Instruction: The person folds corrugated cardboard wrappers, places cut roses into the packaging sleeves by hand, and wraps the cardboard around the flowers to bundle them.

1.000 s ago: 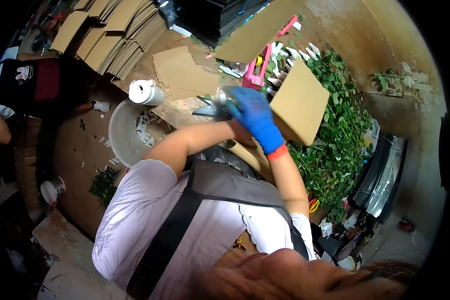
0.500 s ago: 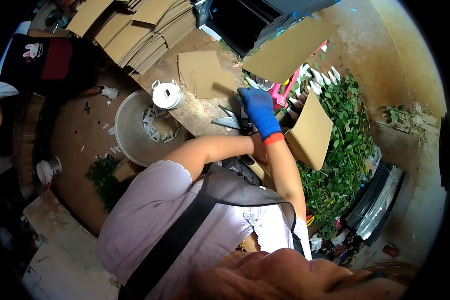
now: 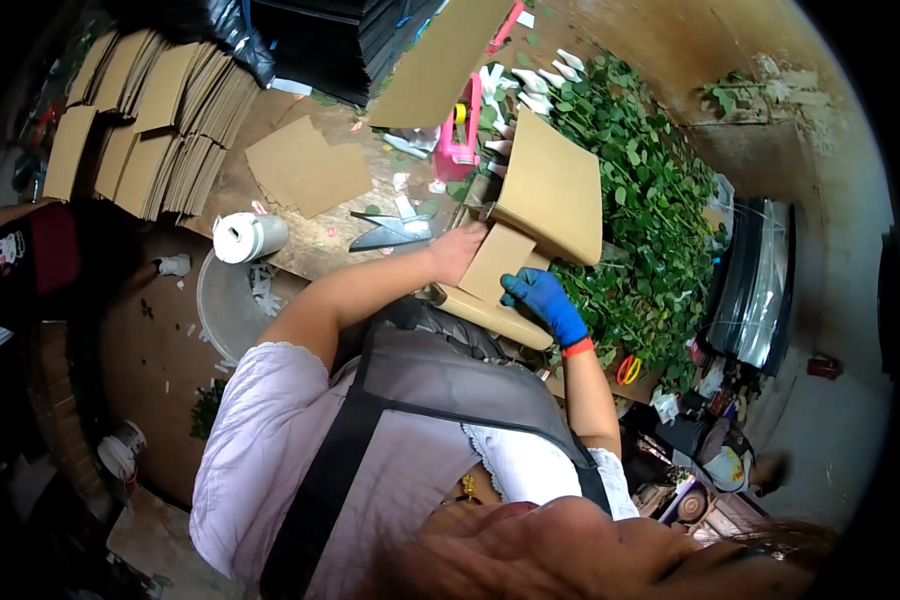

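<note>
My left hand [image 3: 458, 252], bare, has its fingers closed at the left edge of a small cardboard piece [image 3: 498, 262]. My right hand [image 3: 545, 303], in a blue glove with a red cuff, pinches the same piece at its lower right corner. The piece lies between two sides of a bent cardboard wrap: an upper panel [image 3: 550, 190] and a lower panel [image 3: 495, 318] near my apron. What lies inside the wrap is mostly hidden. Scissors [image 3: 390, 232] with wide blades lie on the table, left of my left hand.
Leafy stems [image 3: 650, 180] with white-wrapped heads [image 3: 535, 85] spread at the right. A pink tape dispenser [image 3: 457, 150], flat cardboard sheets [image 3: 310, 165], a white canister [image 3: 250, 237] and cardboard stacks [image 3: 160, 110] are around. A bin [image 3: 232, 310] stands below; another person [image 3: 30, 260] is at far left.
My gloved hand has come back from over the table beside the scissors to the cardboard wrap. The small cardboard piece now shows between both hands. The whole view has shifted.
</note>
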